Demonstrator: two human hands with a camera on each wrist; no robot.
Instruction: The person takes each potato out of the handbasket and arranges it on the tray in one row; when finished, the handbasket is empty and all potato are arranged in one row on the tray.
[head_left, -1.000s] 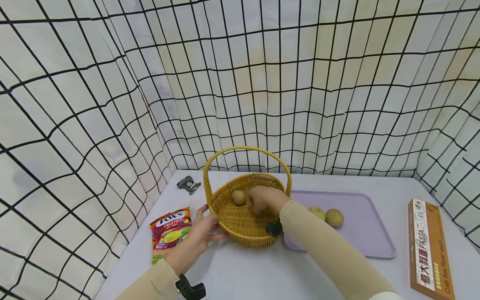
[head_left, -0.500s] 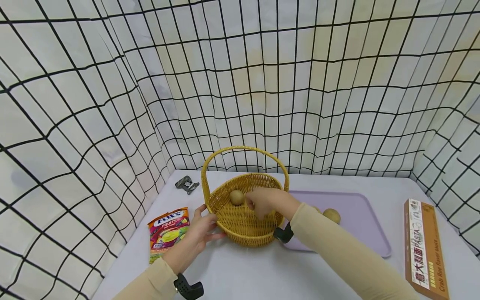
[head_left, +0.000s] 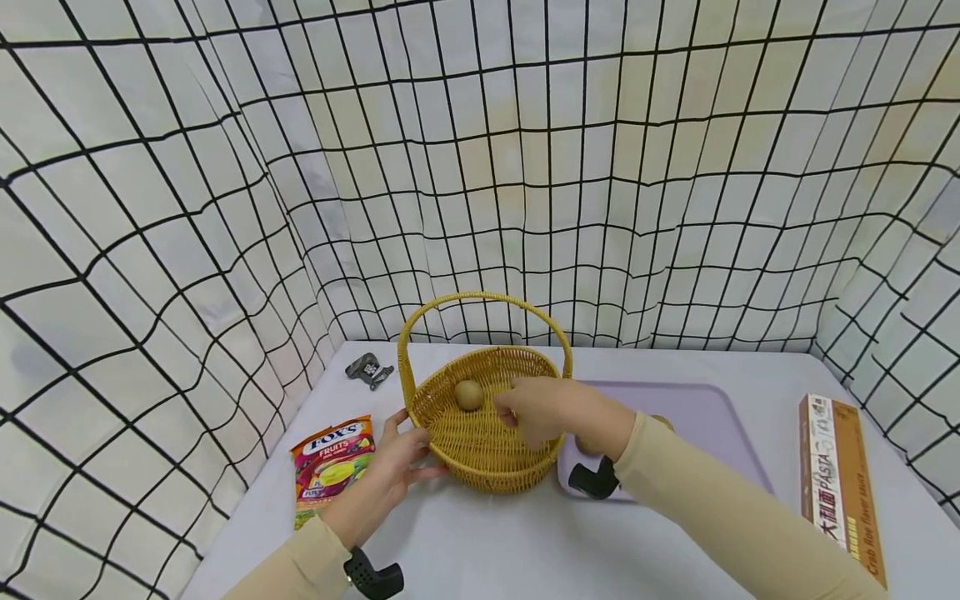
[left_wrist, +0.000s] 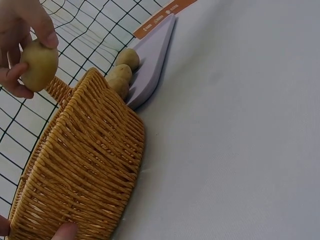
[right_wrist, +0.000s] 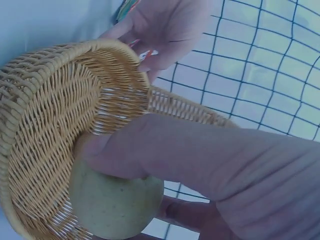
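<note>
A yellow wicker basket [head_left: 491,482] with a tall handle stands on the table, its opening tilted toward me. My left hand [head_left: 393,458] grips the basket's left side; its fingertips [left_wrist: 65,231] show against the wicker. At the basket's right side, my right hand [head_left: 558,408] holds a potato [left_wrist: 40,67] between thumb and fingers, above the rim in the left wrist view. One more potato [head_left: 469,395] lies inside the basket. Several potatoes [left_wrist: 119,77] rest on the lilac tray [head_left: 697,400], mostly hidden behind my right sleeve in the head view.
A Fox's fruit candy bag [head_left: 333,462] lies left of my left hand. Behind it is a small dark grey object [head_left: 368,370]. A pasta box [head_left: 840,483] lies at the far right. Black netting [head_left: 525,208] over white cloth surrounds the table.
My right hand has drawn back to the right, bringing a potato up from the basket, and its sleeve now covers the tray's potatoes. My left hand keeps its place on the basket.
</note>
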